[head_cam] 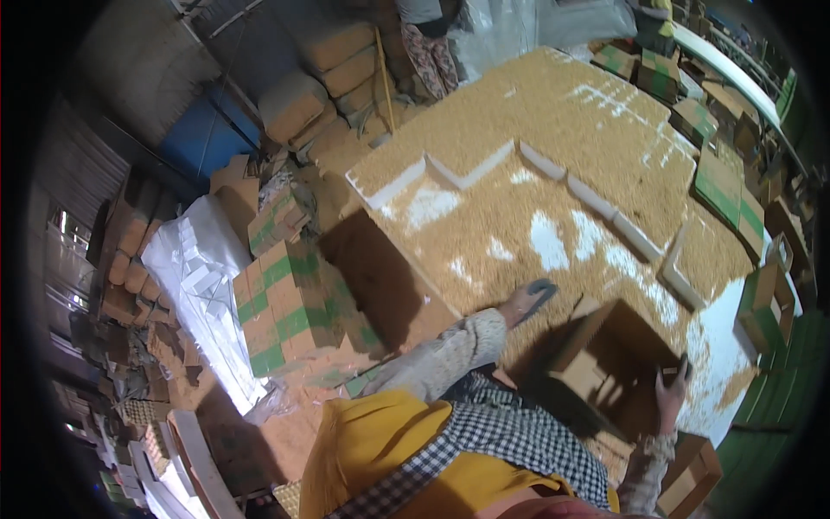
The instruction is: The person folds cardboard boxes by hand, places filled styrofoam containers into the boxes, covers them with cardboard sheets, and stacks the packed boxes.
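My left hand (526, 301) holds a small dark grey flat object (539, 290) over the loose yellow-brown flakes (480, 253) spread on a white-surfaced table. What the object is, I cannot tell. An open cardboard box (603, 363) stands tilted at the table's near side, and my right hand (671, 383) grips its right wall, the fingertips dark. Inside the box are shadows and bare cardboard flaps. Beyond my left hand, low white strips (486, 165) stand in a zigzag, dividing the flakes on the table.
Stacked cardboard boxes with green bands (285, 305) stand at the left, beside a shiny plastic sheet (201, 272). More open boxes (765, 311) line the right edge. At the far side stands a person in patterned trousers (428, 55), near wrapped bales (343, 58) and a wooden-handled tool (384, 84).
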`<state>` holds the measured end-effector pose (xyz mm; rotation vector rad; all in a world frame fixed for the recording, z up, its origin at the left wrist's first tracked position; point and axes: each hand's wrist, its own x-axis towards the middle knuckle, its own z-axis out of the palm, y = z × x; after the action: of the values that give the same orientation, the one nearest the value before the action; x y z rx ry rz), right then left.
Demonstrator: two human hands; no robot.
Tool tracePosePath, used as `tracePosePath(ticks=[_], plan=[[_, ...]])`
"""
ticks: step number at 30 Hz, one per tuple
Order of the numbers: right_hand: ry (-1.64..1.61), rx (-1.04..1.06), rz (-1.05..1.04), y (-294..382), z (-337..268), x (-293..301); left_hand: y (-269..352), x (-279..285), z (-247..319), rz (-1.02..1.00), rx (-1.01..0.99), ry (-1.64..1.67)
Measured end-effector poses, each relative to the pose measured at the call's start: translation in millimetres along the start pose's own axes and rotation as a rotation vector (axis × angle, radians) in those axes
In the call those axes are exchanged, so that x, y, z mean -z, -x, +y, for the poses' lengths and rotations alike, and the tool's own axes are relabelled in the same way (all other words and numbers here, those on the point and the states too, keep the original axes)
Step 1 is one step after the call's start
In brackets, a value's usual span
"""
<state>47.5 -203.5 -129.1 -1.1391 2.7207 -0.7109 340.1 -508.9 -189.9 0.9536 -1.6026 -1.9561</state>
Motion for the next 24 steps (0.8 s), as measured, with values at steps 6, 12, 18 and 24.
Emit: tracePosePath(ticks=[6,12,18,24], plan=[[0.152,-0.015,-0.007,26.7,-23.6,18.4,-120.1,211.1,18.3,0.92,0.379,-0.834],[0.188,-0.014,-0.102,3.6,-48.2,18.6,-241.6,302.4,3.4,1.152,0.492,-0.62],[0.194,-0.111,-0.066,10.1,-41.5,17.6,-267.2,258.6,51.3,1.208,-0.267,0.769],[0.153,-0.112,-0.056,4.7,-45.3,13.3,-216.4,289.6,-19.9,0.954,-0.361,1.053]])
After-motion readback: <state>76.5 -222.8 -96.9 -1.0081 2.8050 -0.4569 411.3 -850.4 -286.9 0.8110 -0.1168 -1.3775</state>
